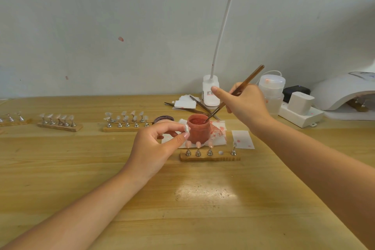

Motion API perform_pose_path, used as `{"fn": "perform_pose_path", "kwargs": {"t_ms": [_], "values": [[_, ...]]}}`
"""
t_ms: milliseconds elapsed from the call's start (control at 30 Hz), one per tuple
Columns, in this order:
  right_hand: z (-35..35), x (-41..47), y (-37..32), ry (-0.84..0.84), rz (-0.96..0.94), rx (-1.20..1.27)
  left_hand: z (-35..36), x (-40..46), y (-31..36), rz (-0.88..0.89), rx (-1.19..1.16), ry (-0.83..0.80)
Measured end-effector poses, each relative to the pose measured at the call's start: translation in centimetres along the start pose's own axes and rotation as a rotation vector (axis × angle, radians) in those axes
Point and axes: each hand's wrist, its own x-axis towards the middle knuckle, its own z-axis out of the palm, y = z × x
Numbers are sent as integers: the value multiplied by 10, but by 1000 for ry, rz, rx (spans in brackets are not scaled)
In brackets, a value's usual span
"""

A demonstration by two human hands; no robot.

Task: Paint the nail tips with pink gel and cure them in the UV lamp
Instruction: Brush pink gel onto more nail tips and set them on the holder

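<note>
The left hand [160,144], nearest, pinches what looks like an unpainted nail tip [186,128] just left of the gel pot [197,131], where the right hand [246,105] grips the brush [236,92] slanting down into the gel.

table [81,168]: pale wood, grain visible, smooth, soft sheen with glare patch near centre. nail-tip stand [210,157]: rough-edged wood strip, shiny metal holders. far-left stands [60,126]: same wood, metal, clear glossy tips. gel jar [197,131]: matt pink plastic, wet glossy gel inside. brush [239,89]: glossy brown handle. uv lamp [343,93]: smooth white plastic. paper wipes [242,139]: white, matt, pink-stained.
</note>
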Motion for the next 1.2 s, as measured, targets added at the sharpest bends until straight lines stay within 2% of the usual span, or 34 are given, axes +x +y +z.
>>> {"fn": "perform_pose_path", "kwargs": {"t_ms": [467, 600, 767, 1000, 1200], "values": [[-14, 3, 3, 58, -1, 90, 0, 1, -1, -6, 5, 8], [-8, 0, 4, 38, 41, 185, 0, 1, -1, 0, 15, 14], [-4, -4, 9, 31, 50, 175, 0, 1, 1, 9, 19, 5], [-18, -18, 4, 125, -110, 158, 1, 1, 2, 40, 32, -5], [-23, -66, -1, 22, -348, 338, 2, -1, 5, 115, 88, -38]]}}
